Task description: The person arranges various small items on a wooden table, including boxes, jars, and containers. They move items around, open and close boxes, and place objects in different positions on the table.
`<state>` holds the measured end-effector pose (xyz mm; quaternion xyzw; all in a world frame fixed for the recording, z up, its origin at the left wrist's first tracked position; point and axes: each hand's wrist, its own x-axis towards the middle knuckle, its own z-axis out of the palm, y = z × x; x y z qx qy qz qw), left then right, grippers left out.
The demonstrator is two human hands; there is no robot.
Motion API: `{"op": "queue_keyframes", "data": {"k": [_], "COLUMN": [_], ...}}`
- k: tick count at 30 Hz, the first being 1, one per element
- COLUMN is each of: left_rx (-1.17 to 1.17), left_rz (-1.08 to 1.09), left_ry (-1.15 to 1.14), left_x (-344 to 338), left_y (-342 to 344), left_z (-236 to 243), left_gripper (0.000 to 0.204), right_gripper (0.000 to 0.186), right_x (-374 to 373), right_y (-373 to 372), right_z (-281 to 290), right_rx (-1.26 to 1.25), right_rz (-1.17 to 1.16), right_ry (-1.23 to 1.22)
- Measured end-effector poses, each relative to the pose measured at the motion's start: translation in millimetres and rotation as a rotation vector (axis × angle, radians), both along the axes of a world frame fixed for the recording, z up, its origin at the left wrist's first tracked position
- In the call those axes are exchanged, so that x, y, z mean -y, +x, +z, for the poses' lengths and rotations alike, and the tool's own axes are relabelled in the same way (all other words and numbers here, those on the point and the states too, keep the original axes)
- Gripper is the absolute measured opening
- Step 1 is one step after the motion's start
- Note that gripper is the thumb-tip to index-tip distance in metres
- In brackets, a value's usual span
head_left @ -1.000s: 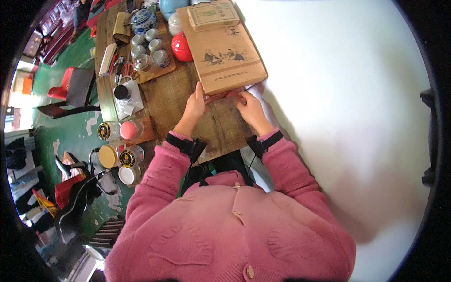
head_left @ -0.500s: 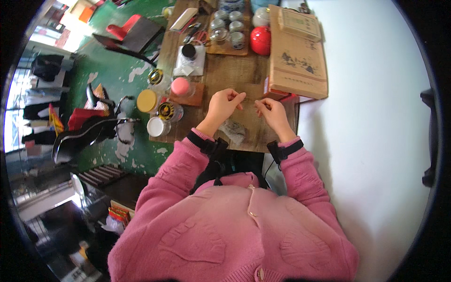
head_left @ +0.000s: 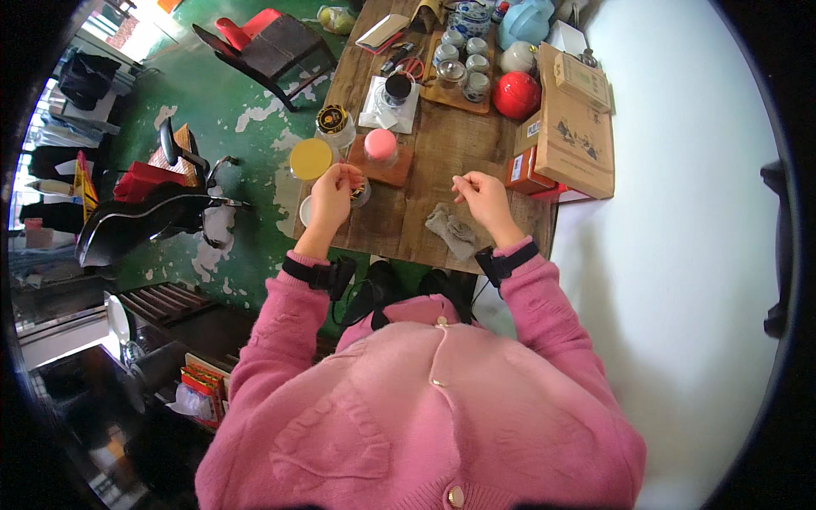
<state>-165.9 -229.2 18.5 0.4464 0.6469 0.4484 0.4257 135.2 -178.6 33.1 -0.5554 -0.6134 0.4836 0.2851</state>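
Note:
My left hand (head_left: 331, 202) is over the jars at the table's left edge. Its fingers are bent together, and what they hold, if anything, is hidden. Beneath it, partly covered, are a clear jar with a dark patterned lid (head_left: 360, 192) and a white lid (head_left: 306, 211). Just beyond stands a jar with a gold lid (head_left: 311, 160). My right hand (head_left: 484, 201) hovers above the right part of the table, fingers curled in, with nothing visible in them. Close to it a crumpled grey cloth (head_left: 451, 231) lies on the wooden table (head_left: 393, 223).
A pink-lidded jar (head_left: 380, 144) stands on a reddish-brown board (head_left: 396, 172). Farther back are a tray (head_left: 431, 92) of several small cups and a round red container (head_left: 517, 95). A cardboard box (head_left: 575, 144) sits by the white wall (head_left: 671, 170). Left of the table is a chair (head_left: 272, 53).
My left hand has moved left, away from the middle of the table to the jars. My right hand stays near the grey cloth. The whole view has shifted, and the table appears farther right.

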Motion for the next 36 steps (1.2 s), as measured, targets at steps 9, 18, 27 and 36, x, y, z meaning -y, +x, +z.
{"op": "queue_keyframes", "data": {"k": [9,18,27,36], "left_rx": [-0.262,-0.078,0.068,0.084], "left_rz": [0.094,0.123,0.137,0.128], "left_ry": [0.082,-0.034,-0.031,-0.039], "left_x": [-2,-3,-4,-1], "left_y": [-100,-101,-87,-74], "left_z": [0,-19,-43,-55], "left_gripper": [0.019,0.014,0.012,0.013], "right_gripper": [0.021,0.080,0.093,0.088], "right_x": [5,-8,-16,-20], "right_y": [-118,-203,-216,-213], "right_z": [-13,-44,-68,-76], "right_rx": [0.070,0.254,0.318,0.323], "right_rz": [0.123,0.360,0.392,0.405], "right_ry": [0.224,0.362,0.339,0.344]}}
